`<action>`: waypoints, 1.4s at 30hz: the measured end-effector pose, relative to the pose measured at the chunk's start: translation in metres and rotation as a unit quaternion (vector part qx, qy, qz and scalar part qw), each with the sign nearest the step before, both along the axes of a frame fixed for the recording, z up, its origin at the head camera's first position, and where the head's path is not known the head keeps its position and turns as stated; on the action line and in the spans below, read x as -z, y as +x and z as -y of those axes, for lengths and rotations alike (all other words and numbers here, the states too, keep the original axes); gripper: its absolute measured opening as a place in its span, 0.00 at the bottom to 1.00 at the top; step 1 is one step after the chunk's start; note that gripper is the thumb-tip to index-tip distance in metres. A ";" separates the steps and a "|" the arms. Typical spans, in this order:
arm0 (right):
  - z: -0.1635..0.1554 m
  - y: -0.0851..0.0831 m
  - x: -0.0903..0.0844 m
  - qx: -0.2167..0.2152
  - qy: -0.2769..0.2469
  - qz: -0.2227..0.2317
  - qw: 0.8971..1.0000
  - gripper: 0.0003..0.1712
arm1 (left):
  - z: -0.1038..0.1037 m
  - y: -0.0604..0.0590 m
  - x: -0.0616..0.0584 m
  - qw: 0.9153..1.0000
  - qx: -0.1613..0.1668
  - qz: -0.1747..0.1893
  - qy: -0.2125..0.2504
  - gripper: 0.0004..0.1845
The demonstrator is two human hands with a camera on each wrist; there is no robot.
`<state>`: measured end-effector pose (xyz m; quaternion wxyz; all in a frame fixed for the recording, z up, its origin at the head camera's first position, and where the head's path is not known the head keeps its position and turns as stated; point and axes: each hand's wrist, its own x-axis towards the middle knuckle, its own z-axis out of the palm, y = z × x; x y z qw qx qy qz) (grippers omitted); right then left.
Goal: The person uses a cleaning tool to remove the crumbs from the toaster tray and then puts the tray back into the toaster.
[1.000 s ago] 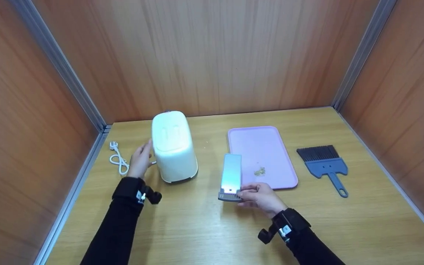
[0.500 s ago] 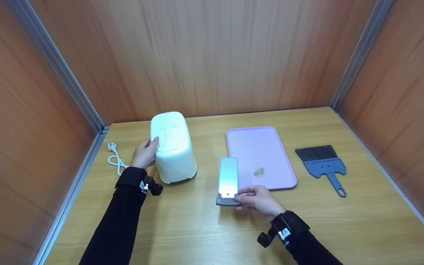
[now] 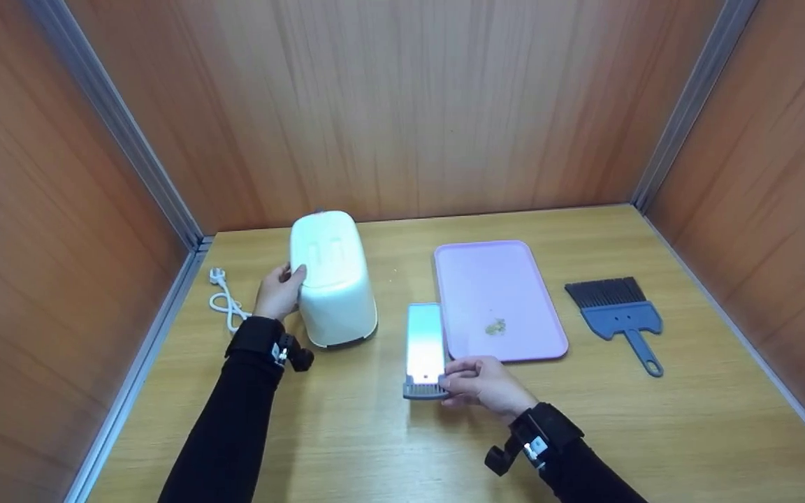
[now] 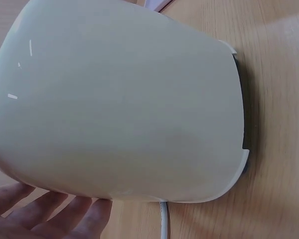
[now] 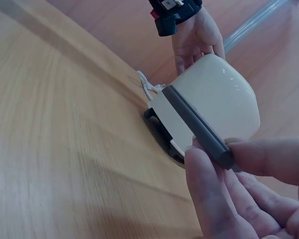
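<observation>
On the near worktop (image 3: 346, 433), the right hand (image 3: 481, 383) pinches the flat silver crumb tray's (image 3: 425, 347) grey end, which could tip and slip, while the left hand (image 3: 278, 292) lies open against the white plastic toaster (image 3: 332, 278).

Crumb tray (image 3: 425, 349) now off pink tray (image 3: 497, 300).

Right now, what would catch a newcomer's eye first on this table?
Probably the white toaster at the left, steadied by the left hand on its side. Next, the shiny crumb tray pinched at its grey end by the right hand, beside a pink tray with a few crumbs.
</observation>
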<state>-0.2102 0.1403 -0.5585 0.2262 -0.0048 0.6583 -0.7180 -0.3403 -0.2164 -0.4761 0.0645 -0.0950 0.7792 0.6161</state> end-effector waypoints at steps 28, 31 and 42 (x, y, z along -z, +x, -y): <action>0.069 0.029 0.026 -0.105 0.004 0.014 0.994 0.12 | 0.001 0.003 -0.003 1.000 -0.009 -0.001 -0.004 0.37; 0.077 0.031 0.030 -0.103 0.001 0.025 0.994 0.11 | 0.001 0.003 -0.003 1.000 -0.008 -0.002 -0.002 0.36; 0.092 0.025 0.039 -0.083 -0.003 0.032 0.996 0.13 | 0.001 0.002 -0.003 1.000 -0.015 0.017 0.010 0.37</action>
